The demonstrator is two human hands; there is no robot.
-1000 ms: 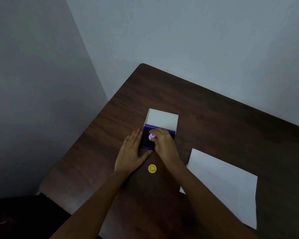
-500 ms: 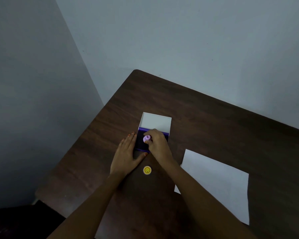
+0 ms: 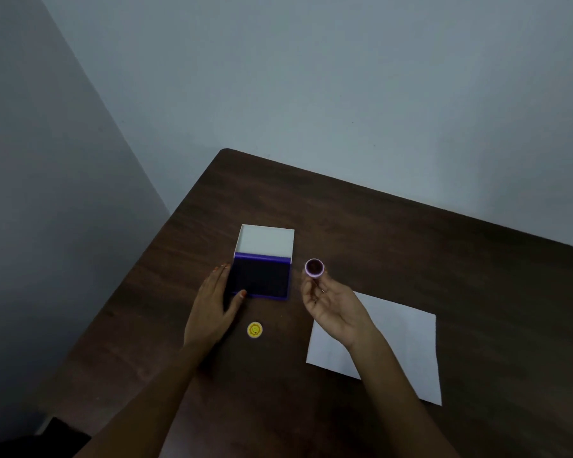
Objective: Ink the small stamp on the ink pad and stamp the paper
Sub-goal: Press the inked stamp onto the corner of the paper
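Head view. Since the earlier frame the right hand (image 3: pixel 333 300) has lifted the small stamp (image 3: pixel 314 268) off the ink pad (image 3: pixel 260 277) and carried it to the pad's right side; the stamp is now in the air, clear of the pad, turned face up toward the camera. The left hand (image 3: pixel 212 307) has not shifted.

Grip, right: fingertips pinching the stamp's body from below, palm up. Grip, left: fingers spread and laid flat along the pad's left edge, thumb on its near corner, steadying it, holding nothing.

Stamp: short round barrel, lilac rim, face dark and apparently inked; the design is too small to read.

Pad: dark surface in a purple tray, white lid (image 3: pixel 266 241) open behind it.

Key relation: the paper (image 3: pixel 401 345) lies on the brown table (image 3: pixel 411 246) nearer the camera than the stamp and to its right, directly under the right wrist and forearm. The right hand is the nearer one by far. The stamp's axis now points up, so my judgement is that it must be flipped face down before pressing.

A yellow smiley disc (image 3: pixel 254 329) sits on the table between the forearms, untouched.
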